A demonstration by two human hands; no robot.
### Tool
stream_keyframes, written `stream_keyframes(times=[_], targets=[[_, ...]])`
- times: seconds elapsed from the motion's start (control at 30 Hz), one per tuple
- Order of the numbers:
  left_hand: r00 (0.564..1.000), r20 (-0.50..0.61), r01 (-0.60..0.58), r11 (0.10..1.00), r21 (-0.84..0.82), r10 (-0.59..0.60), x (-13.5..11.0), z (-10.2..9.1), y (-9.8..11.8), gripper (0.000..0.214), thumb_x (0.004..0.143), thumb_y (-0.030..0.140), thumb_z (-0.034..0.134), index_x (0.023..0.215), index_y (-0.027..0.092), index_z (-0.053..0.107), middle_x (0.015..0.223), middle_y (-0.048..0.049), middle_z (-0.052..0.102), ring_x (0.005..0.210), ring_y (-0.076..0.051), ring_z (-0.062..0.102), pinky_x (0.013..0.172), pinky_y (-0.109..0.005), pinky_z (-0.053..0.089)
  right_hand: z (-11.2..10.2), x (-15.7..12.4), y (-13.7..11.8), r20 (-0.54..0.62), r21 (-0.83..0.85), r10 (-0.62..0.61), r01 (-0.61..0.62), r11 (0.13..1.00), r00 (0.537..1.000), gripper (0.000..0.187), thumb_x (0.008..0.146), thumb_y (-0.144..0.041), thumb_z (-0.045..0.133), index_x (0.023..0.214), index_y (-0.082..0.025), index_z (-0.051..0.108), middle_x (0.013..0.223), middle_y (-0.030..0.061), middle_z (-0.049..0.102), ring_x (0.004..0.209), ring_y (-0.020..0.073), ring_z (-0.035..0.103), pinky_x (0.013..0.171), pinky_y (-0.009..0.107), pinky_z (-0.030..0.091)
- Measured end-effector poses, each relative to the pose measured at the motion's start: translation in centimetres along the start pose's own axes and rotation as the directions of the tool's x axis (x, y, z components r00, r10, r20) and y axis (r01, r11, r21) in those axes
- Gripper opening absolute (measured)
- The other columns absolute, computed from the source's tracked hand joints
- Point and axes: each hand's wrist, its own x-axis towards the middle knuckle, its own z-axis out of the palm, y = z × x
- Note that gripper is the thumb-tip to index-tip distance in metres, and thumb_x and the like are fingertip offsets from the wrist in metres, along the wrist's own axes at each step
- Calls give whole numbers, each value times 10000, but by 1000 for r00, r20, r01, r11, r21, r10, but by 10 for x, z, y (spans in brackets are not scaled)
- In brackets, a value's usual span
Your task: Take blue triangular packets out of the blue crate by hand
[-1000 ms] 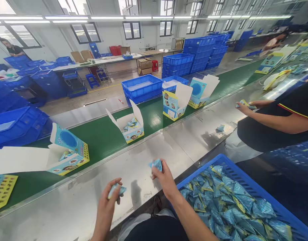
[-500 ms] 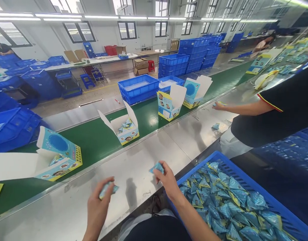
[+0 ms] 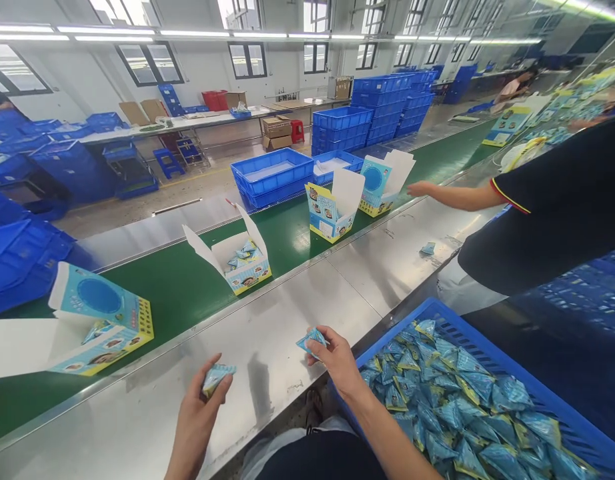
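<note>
Between the thumb and fingers of my left hand (image 3: 200, 403) is a small blue pyramid-shaped packet (image 3: 218, 377). My right hand (image 3: 337, 363) pinches another blue packet (image 3: 313, 339) by its side. Both hands are over the bare metal ledge (image 3: 282, 313), in front of the green conveyor belt (image 3: 197, 280). An open carton (image 3: 250, 273) with several packets inside stands on the belt ahead of me. Farther left is a second open carton (image 3: 105, 343), with packets partly hidden by its front wall. Below my right forearm, a blue crate (image 3: 432, 310) holds many packets.
A co-worker's arm (image 3: 457, 195) reaches over the ledge at the right, near two more open cartons (image 3: 332, 213). One loose packet (image 3: 427, 249) lies on the ledge there. Blue bins (image 3: 272, 175) stand beyond the belt.
The cartons on the belt have shifted slightly left. My hands stay nearly in place, each still holding its packet. The co-worker's hand has moved left toward the cartons.
</note>
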Motion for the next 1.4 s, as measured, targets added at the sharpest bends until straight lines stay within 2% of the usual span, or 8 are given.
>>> stream_keyframes(times=[0.27, 0.6, 0.77, 0.9, 1.03, 1.17, 1.27, 1.4], targets=[[970, 242, 16, 993, -115, 13, 1, 19, -30, 975, 917, 875, 818, 1645, 249, 648, 844, 3, 765, 746, -232, 627, 788, -385, 532, -3, 8, 2, -5, 5, 17, -17, 1000, 1000, 693, 686, -673, 1107, 1128, -206, 847, 882, 3, 765, 726, 188, 699, 689, 386, 646], [990, 139, 36, 980, -198, -8, -11, 23, 2, 942, 880, 823, 901, 1652, 332, 675, 1269, -85, 858, 931, -241, 693, 982, -441, 566, -17, 7, -22, 74, 82, 48, -54, 995, 996, 685, 763, -624, 1082, 1280, -254, 825, 1119, 32, 835, 1006, 226, 777, 940, 409, 667], [994, 84, 94, 965, -245, -76, -3, 9, -2, 1035, 839, 840, 927, 1688, 311, 658, 1105, -72, 870, 974, -267, 681, 1050, -477, 526, -22, 13, -19, -116, 69, -3, 11, 998, 993, 744, 751, -653, 1060, 1317, -254, 791, 1010, -1, 815, 873, 195, 754, 859, 383, 655], [990, 99, 122, 958, -259, -99, 0, 7, -1, 1051, 813, 813, 970, 1691, 324, 662, 1123, -69, 882, 931, -238, 674, 1013, -443, 551, -22, 14, -13, 64, -90, 40, -34, 995, 997, 724, 766, -650, 1048, 1295, -219, 805, 907, 7, 800, 764, 202, 719, 761, 384, 625], [986, 134, 143, 905, -401, -97, -4, 20, 3, 1044, 793, 717, 1038, 1687, 328, 664, 1335, -97, 872, 1142, -283, 778, 1007, -408, 603, -16, 11, -11, -31, -4, 3, -3, 1000, 1000, 732, 794, -596, 1034, 1391, -261, 773, 984, -13, 798, 828, 180, 706, 855, 372, 627], [974, 198, 197, 846, -494, -111, -3, 36, -10, 1082, 770, 669, 1074, 1694, 303, 646, 1434, -123, 867, 1361, -344, 788, 1086, -416, 617, -8, 5, 1, 188, -41, 74, -67, 997, 979, 824, 698, -384, 1080, 1439, -257, 744, 1176, 28, 836, 951, 197, 740, 861, 351, 621], [975, 190, 193, 870, -453, -117, 2, 46, -27, 1124, 742, 710, 1072, 1694, 295, 642, 1415, -133, 877, 1335, -370, 800, 1091, -452, 620, -6, 5, 11, 176, -65, 37, -25, 998, 984, 744, 768, -506, 1052, 1372, -269, 687, 1274, 59, 818, 834, 191, 739, 732, 375, 633], [979, 163, 180, 887, -425, -121, 2, 58, -36, 1048, 768, 737, 1040, 1654, 308, 679, 1382, -121, 871, 1318, -373, 797, 1045, -447, 624, -7, 9, 13, 241, -142, 16, 19, 990, 970, 651, 897, -758, 936, 1210, -251, 676, 1058, 36, 813, 696, 174, 702, 680, 381, 616]])
